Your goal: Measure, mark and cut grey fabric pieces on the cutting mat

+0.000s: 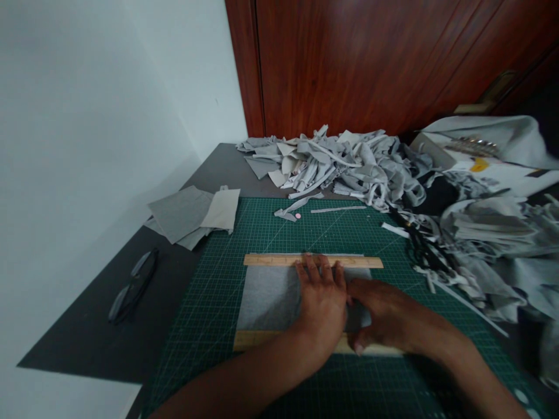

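Note:
A grey fabric piece (268, 297) lies flat on the green cutting mat (209, 308). One wooden ruler (273, 260) lies along its far edge, and another wooden ruler (257, 339) lies along its near edge. My left hand (322, 299) is spread over the fabric, its fingertips on the far ruler and the near ruler partly hidden under its wrist. Just to its right, my right hand (379, 311) has thumb and fingers apart, the thumb at the near ruler and the fingers over the fabric's right side.
Grey fabric scraps (323, 157) are heaped at the back. Black scissors (421, 247) lie among scraps at right, near a white box (502, 174). Glasses (133, 285) and fabric pieces (186, 212) lie at left. A small pink disc (298, 216) is on the mat.

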A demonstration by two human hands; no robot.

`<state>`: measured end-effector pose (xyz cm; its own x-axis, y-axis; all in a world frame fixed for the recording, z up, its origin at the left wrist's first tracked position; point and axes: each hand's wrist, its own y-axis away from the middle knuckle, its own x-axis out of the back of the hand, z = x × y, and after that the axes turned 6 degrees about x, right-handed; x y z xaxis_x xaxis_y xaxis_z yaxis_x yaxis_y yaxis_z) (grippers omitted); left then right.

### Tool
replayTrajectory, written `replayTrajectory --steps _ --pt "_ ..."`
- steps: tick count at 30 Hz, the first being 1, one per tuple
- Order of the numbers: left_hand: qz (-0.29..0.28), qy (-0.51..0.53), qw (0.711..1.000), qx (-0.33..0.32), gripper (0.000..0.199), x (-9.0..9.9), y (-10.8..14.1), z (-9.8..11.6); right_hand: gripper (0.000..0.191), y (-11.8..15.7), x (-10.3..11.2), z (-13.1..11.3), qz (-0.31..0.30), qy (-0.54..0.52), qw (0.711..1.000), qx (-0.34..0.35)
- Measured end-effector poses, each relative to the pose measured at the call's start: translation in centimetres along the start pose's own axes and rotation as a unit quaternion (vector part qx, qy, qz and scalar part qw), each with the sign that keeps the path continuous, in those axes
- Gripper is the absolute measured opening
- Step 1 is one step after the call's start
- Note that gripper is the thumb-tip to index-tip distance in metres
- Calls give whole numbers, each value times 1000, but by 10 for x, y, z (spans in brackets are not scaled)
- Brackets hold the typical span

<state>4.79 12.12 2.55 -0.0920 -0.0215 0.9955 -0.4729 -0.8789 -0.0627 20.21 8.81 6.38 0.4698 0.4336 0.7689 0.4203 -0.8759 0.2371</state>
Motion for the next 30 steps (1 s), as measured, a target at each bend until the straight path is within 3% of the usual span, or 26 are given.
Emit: replayTrajectory --steps 6,14,19,30 --pt "-15 7 1000 1 56 -1 0 0 50 2 -1 1 -7 4 1000 -15" --pt "-16 6 1000 6 56 -3 1 2 63 1 -4 7 -9 -13 1000 -5" --pt "-31 -2 1000 2 60 -5 -1 3 59 2 -6 8 -6 -13 1000 -8" --pt "-1 -10 1000 -5 60 -6 2 1 59 1 -5 7 -17 -10 1000 -16"
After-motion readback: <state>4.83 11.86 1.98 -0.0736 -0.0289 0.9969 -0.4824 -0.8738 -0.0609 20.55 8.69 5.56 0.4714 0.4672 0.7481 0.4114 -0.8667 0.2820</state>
